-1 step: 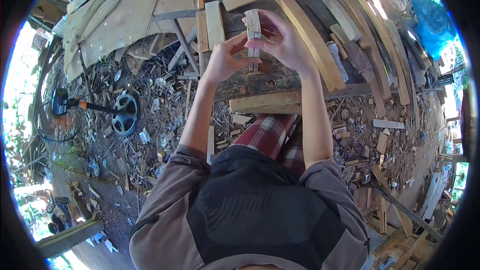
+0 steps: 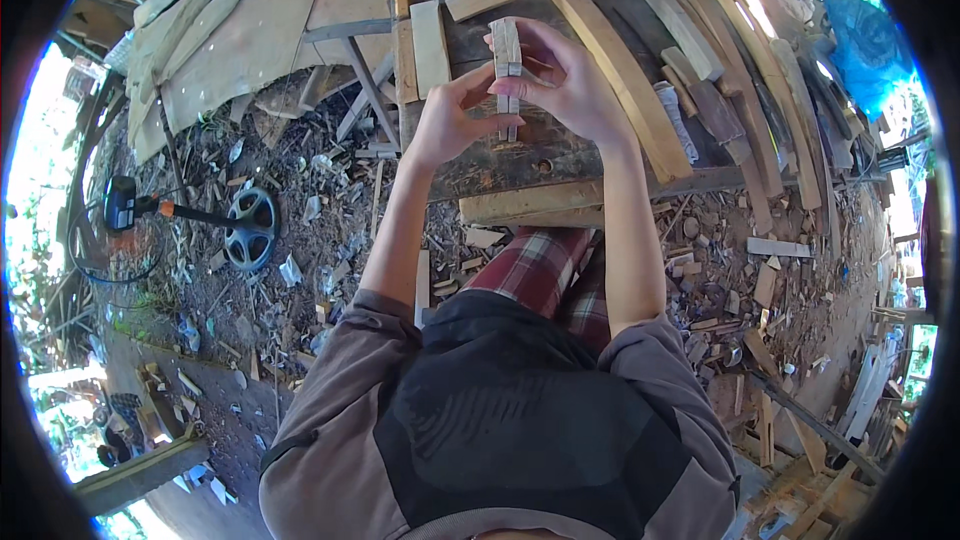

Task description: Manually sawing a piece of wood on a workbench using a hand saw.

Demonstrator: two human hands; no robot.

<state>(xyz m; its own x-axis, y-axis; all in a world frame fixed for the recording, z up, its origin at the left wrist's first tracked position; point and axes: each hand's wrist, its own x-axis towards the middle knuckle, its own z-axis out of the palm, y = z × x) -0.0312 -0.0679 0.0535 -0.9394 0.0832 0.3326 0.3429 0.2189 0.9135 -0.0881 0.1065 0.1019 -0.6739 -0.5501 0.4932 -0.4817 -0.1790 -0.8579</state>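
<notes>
Over the dark workbench [image 2: 475,168], both hands meet at a small upright piece of pale wood [image 2: 507,48]. My right hand [image 2: 582,90] is closed round its upper part, with the thumb across the near face and the fingers on the far side. My left hand [image 2: 450,122] grips the narrower lower part from the left, its thumb reaching across. The fingers partly cover the wood, and I cannot tell whether it is one notched block or two pieces held together.
Long boards [image 2: 620,80] lie across the bench's right side, and a short pale board [image 2: 430,48] at its left. A wooden beam [image 2: 530,206] runs along the near edge, by my knees. Wood scraps litter the ground around a black wheel-shaped tool [image 2: 251,229] at left.
</notes>
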